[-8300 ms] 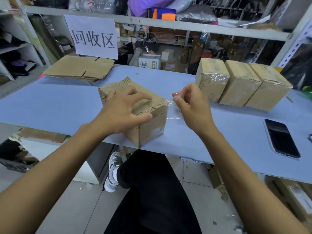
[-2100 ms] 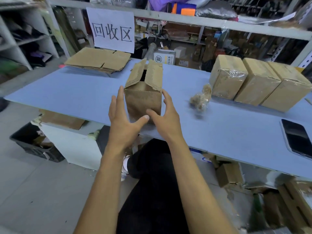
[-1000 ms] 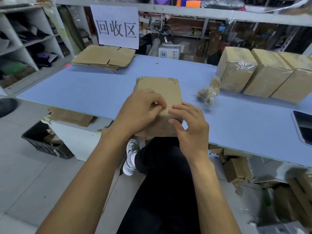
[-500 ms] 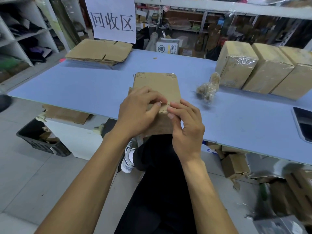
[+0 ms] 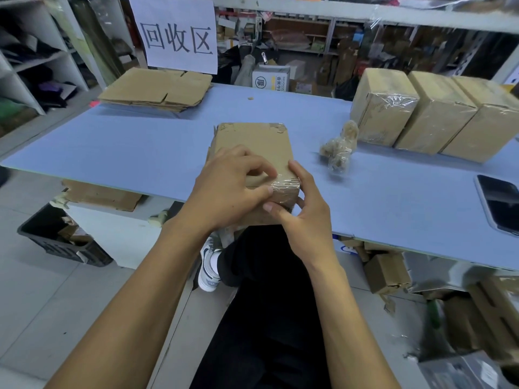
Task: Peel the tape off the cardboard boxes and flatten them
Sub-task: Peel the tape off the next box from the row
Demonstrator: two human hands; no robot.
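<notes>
Cardboard box, collapsed flat with glossy tape across its near end, was pinched by both curled-fingered hands: left hand, right hand.

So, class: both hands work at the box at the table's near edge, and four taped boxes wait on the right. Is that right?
Not quite. The head view shows three taped boxes, not four. Both hands, left hand and right hand, do work at the box.
</notes>
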